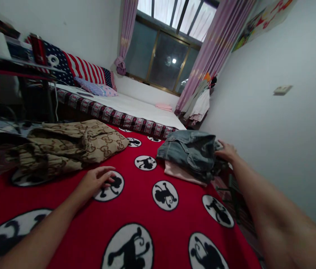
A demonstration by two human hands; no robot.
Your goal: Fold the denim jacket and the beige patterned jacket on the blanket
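Slim, bare fingers (106, 175) top a bare left forearm (52, 229); the right arm (275, 209) runs uncovered toward the lower right corner.

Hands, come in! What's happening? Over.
Right hand at edge of denim clothes. Pink cloth underneath. Left hand empty, over red blanket. Patterned clothes close by it.

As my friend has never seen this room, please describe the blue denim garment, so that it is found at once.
Look at the red blanket, printed with black figures in white ovals. On its far right, by the right hand, the blue denim garment lies on a pale pink cloth. Its plain blue sets it apart from the beige, brown-patterned cloth at left.
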